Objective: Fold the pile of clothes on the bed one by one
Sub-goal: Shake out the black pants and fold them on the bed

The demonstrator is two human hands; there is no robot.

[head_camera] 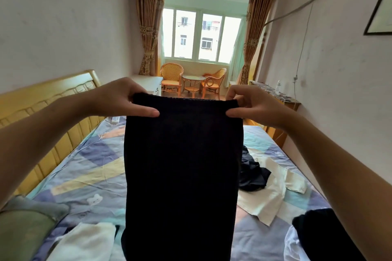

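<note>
A long black garment [182,176] hangs straight down in front of me over the bed [89,167], held up by its elastic top edge. My left hand [125,99] pinches the top left corner and my right hand [252,106] pinches the top right corner. To the right on the bed lie a crumpled dark garment [252,176] and a cream shirt [273,195]. A white garment [84,243] lies at the lower left. Another black piece [324,235] sits on something white at the lower right. The hanging garment hides the middle of the bed.
A green pillow [23,224] rests by the wooden headboard [42,101] on the left. A wall runs close along the bed's right side, with a narrow side table [284,99]. Wicker chairs [171,78] and a small round table [194,82] stand by the far window.
</note>
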